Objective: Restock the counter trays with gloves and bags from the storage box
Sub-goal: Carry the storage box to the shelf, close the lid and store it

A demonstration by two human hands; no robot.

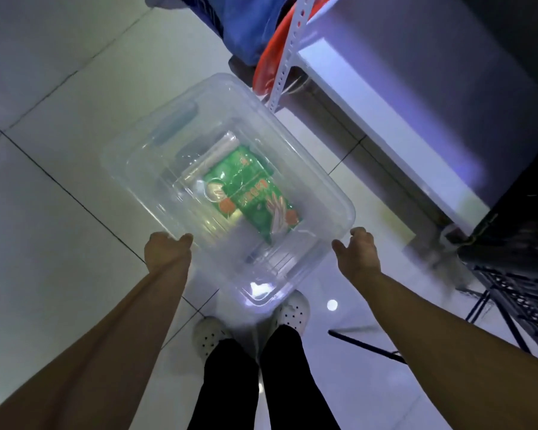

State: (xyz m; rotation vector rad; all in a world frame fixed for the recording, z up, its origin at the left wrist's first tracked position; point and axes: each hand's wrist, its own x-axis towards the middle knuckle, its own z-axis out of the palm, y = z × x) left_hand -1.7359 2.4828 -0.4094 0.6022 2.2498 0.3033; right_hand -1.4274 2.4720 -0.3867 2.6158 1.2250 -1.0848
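The clear plastic storage box [271,141], lid on, hung above the pale tiled floor [59,150], its near end over the person's white shoes [295,308]. Inside lay a green printed packet [252,193] with a roll of clear bags [212,156] just beside it.

The left hand [168,251] gripped the near-left rim, thumb on top. The right hand [359,254] sat at the near-right corner with fingers curled; whether it had truly clamped the rim could not be told.

Both hands were at the near end, so the far end looked unsupported and likely to dip. That would slide the packet and roll away and could twist the smooth rim out of a loose right-side hold. The far corner was also near the perforated white shelf post [288,54], so a swing could knock it.
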